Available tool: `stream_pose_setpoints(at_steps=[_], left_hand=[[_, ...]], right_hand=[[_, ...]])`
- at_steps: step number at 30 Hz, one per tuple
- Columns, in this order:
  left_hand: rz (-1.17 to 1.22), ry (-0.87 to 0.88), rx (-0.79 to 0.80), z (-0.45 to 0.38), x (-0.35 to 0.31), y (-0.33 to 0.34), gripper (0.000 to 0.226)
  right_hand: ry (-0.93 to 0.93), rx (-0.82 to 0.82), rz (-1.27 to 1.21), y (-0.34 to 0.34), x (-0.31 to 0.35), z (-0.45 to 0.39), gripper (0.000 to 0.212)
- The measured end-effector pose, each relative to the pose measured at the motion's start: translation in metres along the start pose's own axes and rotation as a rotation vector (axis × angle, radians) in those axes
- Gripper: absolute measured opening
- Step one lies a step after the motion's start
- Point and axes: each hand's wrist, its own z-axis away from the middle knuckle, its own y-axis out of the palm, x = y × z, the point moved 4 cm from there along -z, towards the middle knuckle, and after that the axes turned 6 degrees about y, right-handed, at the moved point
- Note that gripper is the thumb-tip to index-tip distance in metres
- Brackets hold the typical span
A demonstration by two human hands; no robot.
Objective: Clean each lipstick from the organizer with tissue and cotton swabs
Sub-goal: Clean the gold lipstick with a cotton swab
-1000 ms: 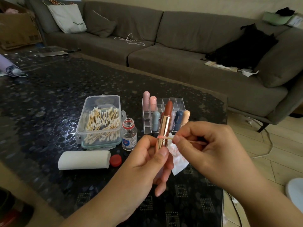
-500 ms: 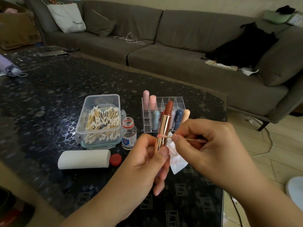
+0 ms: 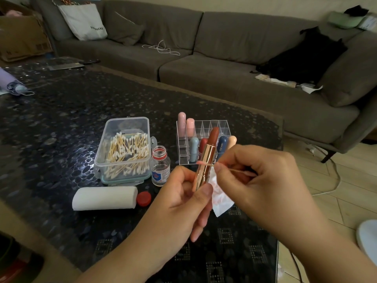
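One open lipstick (image 3: 206, 160), a glossy rose-gold metal tube with a rounded brown-red bullet wound up, stands nearly upright above the dark pebble-patterned table (image 3: 61, 123). The left hand (image 3: 183, 203) grips its lower barrel, thumb pressed on the front and fingers curled behind, where a crumpled, pink-stained tissue (image 3: 221, 198) shows. The right hand (image 3: 263, 180) pinches a thin wooden cotton swab (image 3: 206, 163), whose pink-tinted tip lies across the tube's collar. Just behind stands a clear acrylic organizer (image 3: 212, 125) divided into square cells, holding several smooth matte capsule-shaped lipsticks. To its left are a small uncapped glass bottle (image 3: 160, 168), its red cap (image 3: 143, 198), a clear plastic box of swabs (image 3: 124, 148) and a white tissue roll (image 3: 105, 198).
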Motion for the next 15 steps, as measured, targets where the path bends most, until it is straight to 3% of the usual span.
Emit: stream_pose_setpoints(at_steps=[4,10,15], left_hand=[[0.037,-0.007,-0.014,-0.0003,-0.0037,0.0021,0.037],[0.168,-0.025,0.002,0.001,-0.002,0.0041,0.026],[0.264,-0.053,0.019,0.0028,-0.0009,0.0027,0.036]], right_hand=[[-0.014,0.055,0.008,0.0014,0.0028,0.0016,0.01],[0.016,0.056,-0.014,0.0007,0.0023,0.0022,0.011],[0.067,0.047,-0.068,0.0001,-0.0036,0.0028,0.014]])
